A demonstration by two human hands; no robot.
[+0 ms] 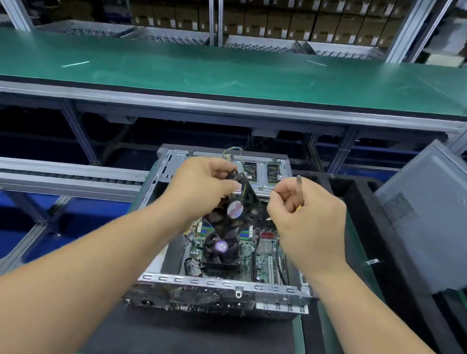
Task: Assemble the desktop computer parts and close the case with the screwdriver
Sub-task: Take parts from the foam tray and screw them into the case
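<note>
Left hand [202,187]: fingers curled and clamped on the upper edge of one black case fan [237,207], held tilted above the open computer case [222,286]. A thin lead of coloured wires [234,152] shows at the case's far edge; its link to the fan is hidden by the hand.

Right hand [304,217]: fingers curled together around one screwdriver [299,183] — the metal shaft stands up out of the fist, with a trace of yellow handle visible between the fingers. The two hands are close, not touching.

Inside the case: one motherboard [266,254], lying flat, and one CPU cooler fan [220,250] mounted on it, directly below the held fan. Fans counted — two.

One grey side panel [434,220] leans at the right, apart from the case. The case rests on a dark mat [188,338]. One green conveyor belt [231,75] runs across beyond.
</note>
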